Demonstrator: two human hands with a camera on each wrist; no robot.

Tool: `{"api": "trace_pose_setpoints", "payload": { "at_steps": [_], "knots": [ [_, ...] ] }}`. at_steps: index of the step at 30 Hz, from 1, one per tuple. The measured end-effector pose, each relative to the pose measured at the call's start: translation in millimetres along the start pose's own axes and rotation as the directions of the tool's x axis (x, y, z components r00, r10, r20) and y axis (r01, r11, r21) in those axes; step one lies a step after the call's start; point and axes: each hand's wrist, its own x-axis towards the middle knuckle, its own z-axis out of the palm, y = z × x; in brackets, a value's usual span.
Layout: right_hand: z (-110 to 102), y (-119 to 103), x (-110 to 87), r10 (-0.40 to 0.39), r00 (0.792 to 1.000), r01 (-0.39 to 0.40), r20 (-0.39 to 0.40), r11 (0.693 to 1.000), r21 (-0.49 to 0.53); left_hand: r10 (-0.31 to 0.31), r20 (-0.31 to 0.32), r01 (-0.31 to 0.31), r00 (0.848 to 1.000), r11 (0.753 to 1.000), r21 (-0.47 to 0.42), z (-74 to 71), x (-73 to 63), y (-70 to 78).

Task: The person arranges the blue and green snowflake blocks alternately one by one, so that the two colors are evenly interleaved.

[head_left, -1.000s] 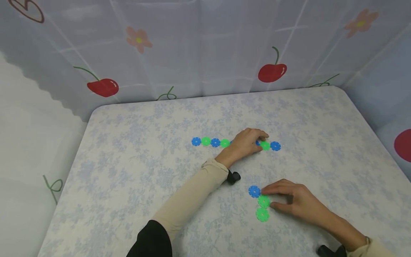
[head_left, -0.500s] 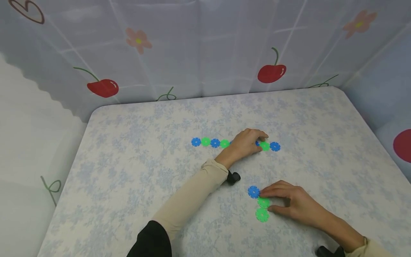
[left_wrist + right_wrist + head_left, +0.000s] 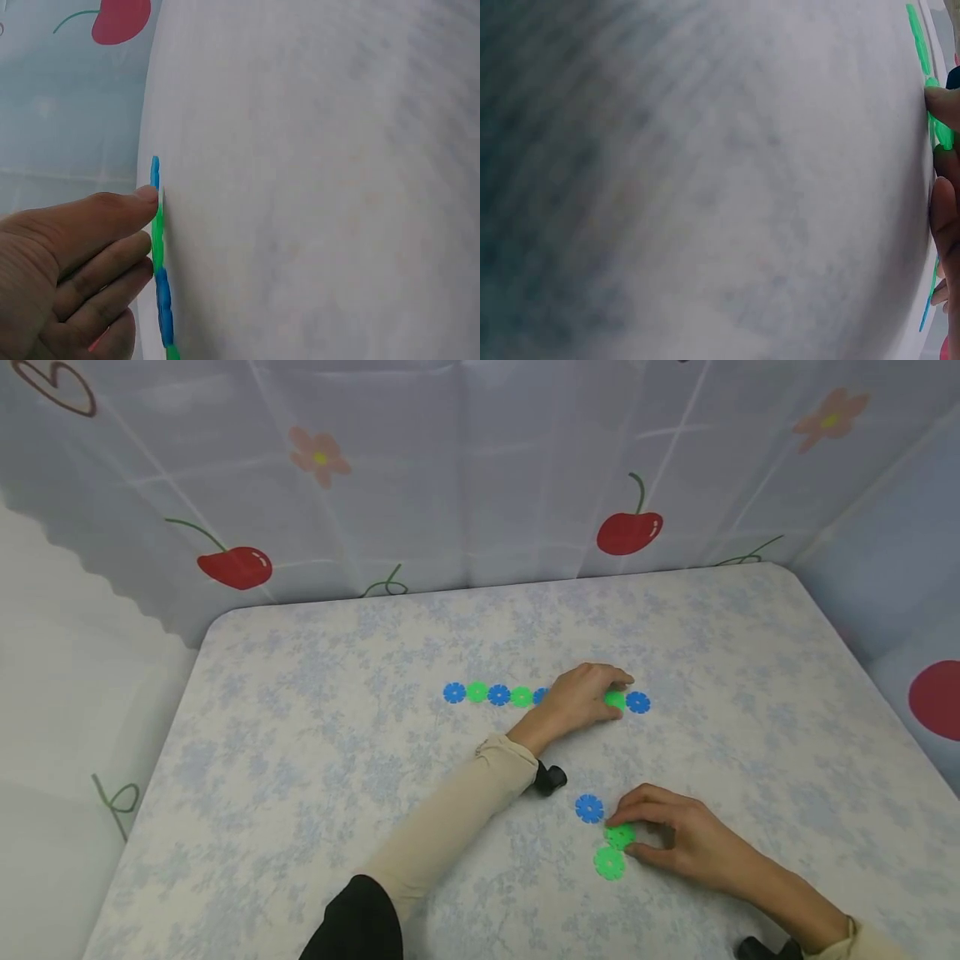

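Note:
A row of interlocking flower-shaped plastic discs, blue and green by turns, lies across the table; its left-end blue disc (image 3: 454,692) shows clearly. My left hand (image 3: 579,697) covers part of the row, thumb on the near side and fingers on the far side of a green disc (image 3: 615,700). In the left wrist view the thumb touches the row's edge (image 3: 164,307). Nearer me, my right hand (image 3: 686,835) pinches a green disc (image 3: 620,836) between thumb and finger. Another green disc (image 3: 609,863) lies just below it, and a loose blue disc (image 3: 589,808) lies left of the fingertips.
The table (image 3: 337,760) has a pale cloth with blue flowers. A curtain (image 3: 465,477) printed with cherries hangs behind its far edge. Black wrist devices sit by both wrists, the left one (image 3: 551,779) close to the table.
My right hand has drawn the pinched green disc slightly right, away from the blue one, and tilted it. My left hand has shifted slightly right along the row.

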Motion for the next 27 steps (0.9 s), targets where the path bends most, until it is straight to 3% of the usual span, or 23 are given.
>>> {"api": "trace_pose_setpoints", "payload": {
  "at_steps": [9, 27],
  "knots": [
    [-4, -8, -7.6, 0.042, 0.998, -0.038, 0.057, 0.998, -0.056, 0.028, 0.013, -0.028, 1.0, 1.0, -0.009, 4.9, 4.2, 4.8],
    [-7, -8, -12.9, 0.07, 0.997, -0.069, 0.024, 0.996, -0.055, 0.021, 0.002, -0.021, 1.0, 0.999, 0.029, 7.0, 13.6, 8.9]
  ]
}}
